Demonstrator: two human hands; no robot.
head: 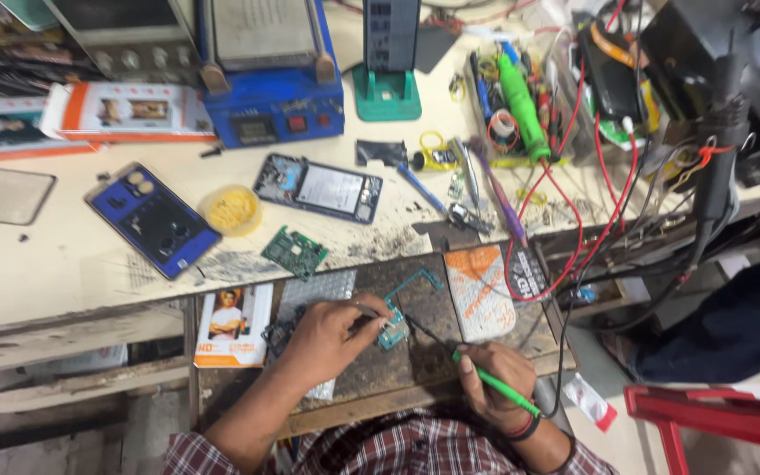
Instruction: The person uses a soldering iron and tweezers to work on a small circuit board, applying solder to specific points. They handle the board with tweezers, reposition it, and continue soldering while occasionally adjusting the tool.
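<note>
Worktop (63, 264): worn, scratched matt laminate. Phone back cover (153, 220): glossy blue plastic. Soldering iron (496, 387): smooth green plastic handle. Shirt sleeve (188, 456): checked cloth.

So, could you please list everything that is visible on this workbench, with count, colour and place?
small circuit board: 1, teal, on the dark work mat, under the left hand's tweezers
soldering iron: 1, green handle, in the right hand, tip by the board
green circuit board: 1, green, bench front edge
opened phone: 1, dark, bench centre
phone back cover: 1, blue, bench left
round tub: 1, yellow, beside the cover
heating machine: 1, blue, bench rear
phone stand: 1, green, rear centre
red wires: several, right side
stool: 1, red, bottom right
left hand: pinching tweezers
right hand: gripping the iron
</note>
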